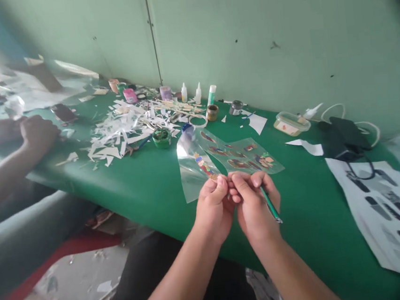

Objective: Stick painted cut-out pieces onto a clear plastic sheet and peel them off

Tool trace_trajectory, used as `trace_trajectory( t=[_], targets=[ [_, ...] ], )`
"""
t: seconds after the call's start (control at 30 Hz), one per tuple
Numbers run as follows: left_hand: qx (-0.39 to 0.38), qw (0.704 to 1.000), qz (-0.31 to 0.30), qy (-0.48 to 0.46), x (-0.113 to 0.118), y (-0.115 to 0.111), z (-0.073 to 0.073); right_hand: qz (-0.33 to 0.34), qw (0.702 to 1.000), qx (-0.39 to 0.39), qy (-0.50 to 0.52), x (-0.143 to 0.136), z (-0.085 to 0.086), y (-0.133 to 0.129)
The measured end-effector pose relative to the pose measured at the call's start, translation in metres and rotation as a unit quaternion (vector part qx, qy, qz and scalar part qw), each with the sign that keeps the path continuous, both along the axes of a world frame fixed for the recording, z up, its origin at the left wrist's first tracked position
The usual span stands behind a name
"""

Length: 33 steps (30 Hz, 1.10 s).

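My left hand is closed in a pinch at the near edge of a curved clear plastic sheet with a small painted figure on it. Fingertips to fingertips with it, my right hand is closed too. A green pen is tucked between its fingers, slanting down to the right. What the touching fingertips pinch is partly hidden. Just beyond them, a second clear sheet with several painted figures lies on the green table.
White paper scraps are heaped left of centre, by an open green paint jar. Glue bottles and a glue stick stand behind. A plastic tub, black adapter and printed sheet lie right. Another person's hands are at left.
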<state>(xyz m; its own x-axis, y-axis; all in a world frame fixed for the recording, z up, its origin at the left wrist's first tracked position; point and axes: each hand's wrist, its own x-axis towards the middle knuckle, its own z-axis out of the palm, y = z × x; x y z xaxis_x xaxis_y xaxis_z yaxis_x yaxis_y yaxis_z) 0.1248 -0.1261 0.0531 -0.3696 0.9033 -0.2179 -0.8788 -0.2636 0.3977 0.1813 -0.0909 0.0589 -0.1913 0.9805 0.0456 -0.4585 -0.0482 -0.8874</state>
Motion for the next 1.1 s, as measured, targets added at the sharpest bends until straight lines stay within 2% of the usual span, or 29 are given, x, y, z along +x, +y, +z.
trace_trajectory(
  t=[0.2,0.4,0.6,0.7,0.77,0.83,0.9,1.0,1.1],
  targets=[
    [0.01,1.0,-0.023,-0.004,-0.018,-0.015,-0.009,-0.015,1.0,-0.004,-0.016,-0.014,-0.007,-0.015],
    [0.005,0.998,-0.053,-0.017,-0.026,-0.032,-0.012,-0.054,0.998,-0.001,-0.036,-0.018,-0.012,-0.028],
    [-0.039,0.992,-0.057,0.105,-0.027,-0.055,-0.015,0.008,0.997,0.023,-0.073,0.0,-0.017,-0.039],
    [-0.066,0.982,-0.066,0.165,-0.026,-0.073,-0.026,0.006,0.991,0.05,-0.128,0.013,-0.024,-0.04],
    [-0.052,0.978,-0.081,0.184,-0.03,-0.088,-0.035,0.011,0.986,0.062,-0.153,0.02,-0.028,-0.041],
    [0.007,0.98,-0.112,0.162,-0.04,-0.103,-0.042,0.029,0.983,0.07,-0.17,0.025,-0.029,-0.044],
    [0.036,0.986,-0.124,0.102,-0.055,-0.117,-0.045,0.056,0.979,0.079,-0.179,0.03,-0.029,-0.048],
    [0.034,0.986,-0.164,0.007,-0.075,-0.129,-0.042,0.089,0.976,0.089,-0.178,0.04,-0.029,-0.053],
    [0.002,0.982,-0.188,0.011,-0.081,-0.127,-0.037,0.122,0.97,0.09,-0.188,0.052,-0.03,-0.058]
  ],
)
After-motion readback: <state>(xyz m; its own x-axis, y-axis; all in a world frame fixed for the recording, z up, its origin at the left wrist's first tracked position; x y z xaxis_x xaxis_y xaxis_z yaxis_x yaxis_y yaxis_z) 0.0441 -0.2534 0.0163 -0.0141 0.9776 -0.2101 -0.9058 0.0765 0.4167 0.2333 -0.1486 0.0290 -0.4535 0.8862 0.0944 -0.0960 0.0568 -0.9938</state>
